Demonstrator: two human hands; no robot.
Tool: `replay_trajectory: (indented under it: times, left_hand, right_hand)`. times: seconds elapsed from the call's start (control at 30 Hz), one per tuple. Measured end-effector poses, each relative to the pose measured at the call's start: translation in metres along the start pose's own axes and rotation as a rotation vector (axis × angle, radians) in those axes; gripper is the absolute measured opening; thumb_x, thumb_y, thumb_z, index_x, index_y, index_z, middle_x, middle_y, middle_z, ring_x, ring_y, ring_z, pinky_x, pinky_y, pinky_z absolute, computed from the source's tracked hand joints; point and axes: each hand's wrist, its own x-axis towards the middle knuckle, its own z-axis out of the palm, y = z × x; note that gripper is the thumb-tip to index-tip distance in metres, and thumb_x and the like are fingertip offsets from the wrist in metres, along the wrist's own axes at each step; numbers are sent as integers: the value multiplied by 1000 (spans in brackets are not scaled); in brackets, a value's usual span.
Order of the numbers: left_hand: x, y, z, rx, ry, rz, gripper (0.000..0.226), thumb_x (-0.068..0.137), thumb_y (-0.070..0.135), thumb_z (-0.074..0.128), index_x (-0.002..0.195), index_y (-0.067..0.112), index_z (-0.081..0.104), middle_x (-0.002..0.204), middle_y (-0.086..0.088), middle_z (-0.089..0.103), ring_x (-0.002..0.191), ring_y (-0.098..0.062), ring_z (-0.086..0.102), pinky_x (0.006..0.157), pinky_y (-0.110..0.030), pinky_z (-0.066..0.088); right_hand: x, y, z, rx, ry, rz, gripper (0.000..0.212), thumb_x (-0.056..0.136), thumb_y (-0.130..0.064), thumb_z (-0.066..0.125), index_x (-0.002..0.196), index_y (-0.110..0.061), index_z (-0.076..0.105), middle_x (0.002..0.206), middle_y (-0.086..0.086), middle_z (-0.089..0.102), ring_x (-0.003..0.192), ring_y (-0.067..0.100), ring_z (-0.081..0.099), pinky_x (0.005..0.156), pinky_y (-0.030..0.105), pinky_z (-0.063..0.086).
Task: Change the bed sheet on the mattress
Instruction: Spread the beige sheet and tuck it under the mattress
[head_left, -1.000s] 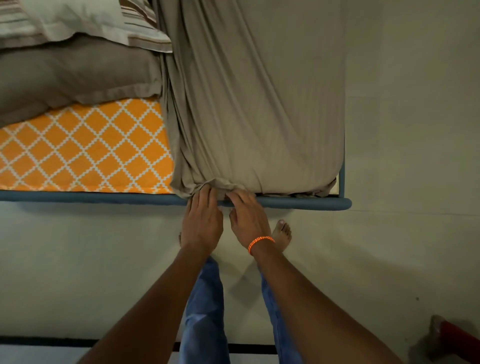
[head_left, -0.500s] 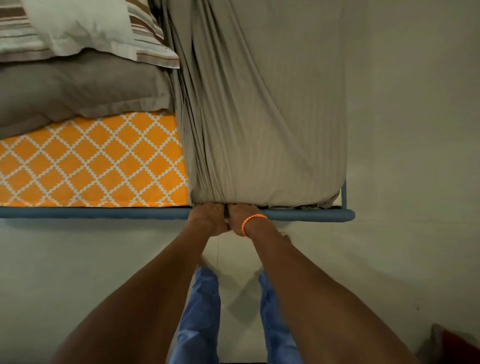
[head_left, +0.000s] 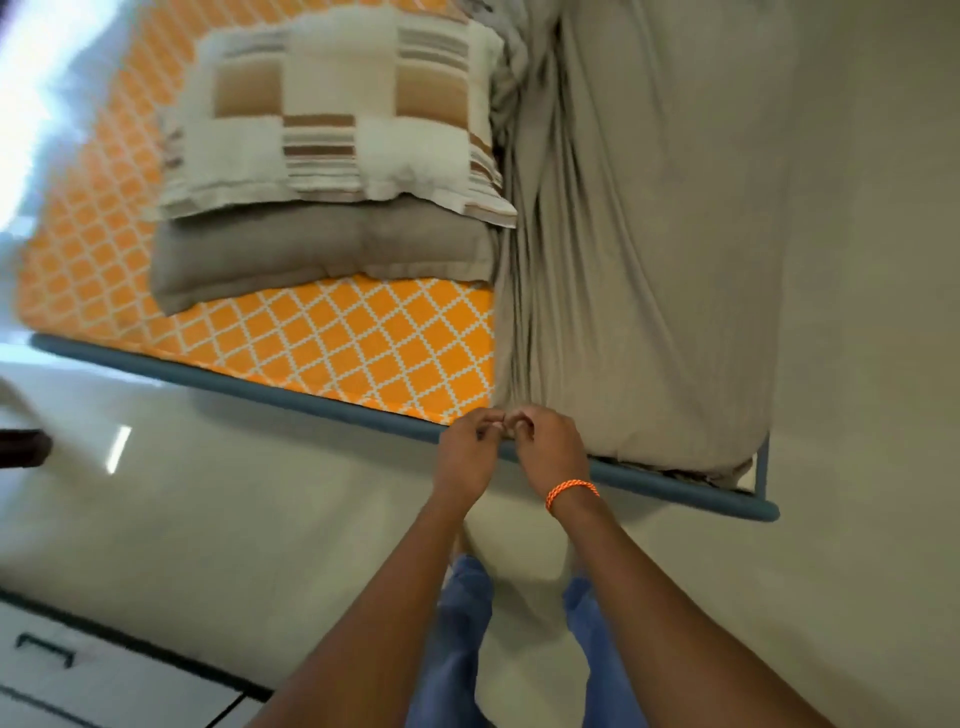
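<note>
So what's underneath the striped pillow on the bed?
The striped pillow lies on a grey pillow, which lies on the orange patterned mattress. Whatever lies between or beneath them is covered.

No legible text, label, brand, number or sign appears on any surface in view; motion blur softens parts.

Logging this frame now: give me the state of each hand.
Left hand: fingers curled, pinching the grey sheet edge at the bed rail.
Right hand: fingers curled, pinching the same sheet edge.
</note>
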Motion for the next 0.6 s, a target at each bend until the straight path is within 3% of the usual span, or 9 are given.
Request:
replay_trajectory:
  times: [0.1, 0.17, 0.27, 0.4, 0.5, 0.6]
  left_hand:
    - [-31, 15, -52, -150, 94, -10, 25, 104, 10, 54, 109, 23, 74, 100, 10, 78, 94, -4, 70, 83, -26, 54]
    - [-53, 23, -86, -246, 165, -23, 25, 103, 11, 55, 108, 25, 74, 95, 11, 79, 91, -10, 73, 88, -36, 58]
    - [-93, 36, -135, -346, 275, -19, 24, 103, 12, 56, 109, 25, 75, 97, 10, 80, 94, -16, 74, 89, -37, 58]
    - [-144, 49, -199, -461, 415, -24, 28, 104, 8, 55, 102, 27, 76, 97, 5, 80, 91, -12, 74, 76, -23, 50]
    - [-173, 49, -257, -525, 520, -16, 26, 106, 4, 52, 110, 12, 76, 101, -3, 80, 80, -1, 72, 66, -10, 48]
    - [-197, 26, -320, -566, 576, -9, 25, 106, 0, 50, 115, 0, 74, 105, -11, 76, 75, 5, 71, 63, -8, 49]
  right_hand:
    - [-14, -50, -17, 23, -42, -133, 24, 96, -11, 53, 95, -22, 75, 94, -1, 75, 84, 20, 67, 75, 40, 56]
    - [-27, -85, -25, 15, -53, -209, 24, 97, -11, 53, 95, -24, 73, 98, -3, 73, 83, 16, 65, 74, 39, 55]
    - [-51, -142, -32, 14, -84, -301, 24, 98, -12, 53, 96, -25, 73, 102, -6, 71, 90, 12, 63, 75, 33, 52]
    - [-81, -227, -27, 10, -130, -442, 22, 98, -15, 53, 95, -25, 73, 103, -6, 71, 98, 16, 64, 83, 40, 55]
    - [-97, -291, -10, 4, -194, -520, 23, 97, -15, 54, 94, -24, 74, 100, -6, 74, 95, 15, 66, 83, 39, 56]
    - [-116, -355, 26, -37, -272, -587, 21, 96, -16, 56, 92, -24, 76, 93, -8, 75, 89, 12, 68, 81, 38, 58]
